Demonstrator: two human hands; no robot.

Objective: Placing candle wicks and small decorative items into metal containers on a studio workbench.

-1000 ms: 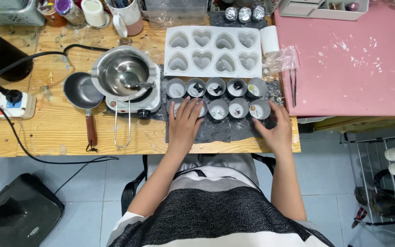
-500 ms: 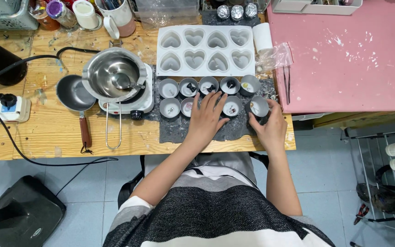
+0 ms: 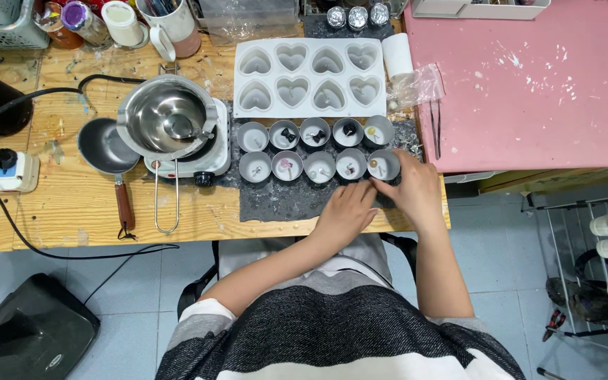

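Left hand (image 3: 346, 211) shifted right along the front row, now flat and released near the end cup (image 3: 384, 165). Right hand (image 3: 415, 188) still grasping that cup's rim.

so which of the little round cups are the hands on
The cup at the right end of the near row. Both the left hand and right hand meet at it; the other nine cups stand untouched.

Worn wooden workbench (image 3: 72, 204), pretty scratched up, with a pink tabletop (image 3: 529, 77) butted against its right side, speckled with white flecks. Floor (image 3: 135, 274) is pale grey-blue tile. Wire shoe rack (image 3: 599, 274) on the right, black bin (image 3: 22, 331) bottom left. Light's even, no harsh shadows.
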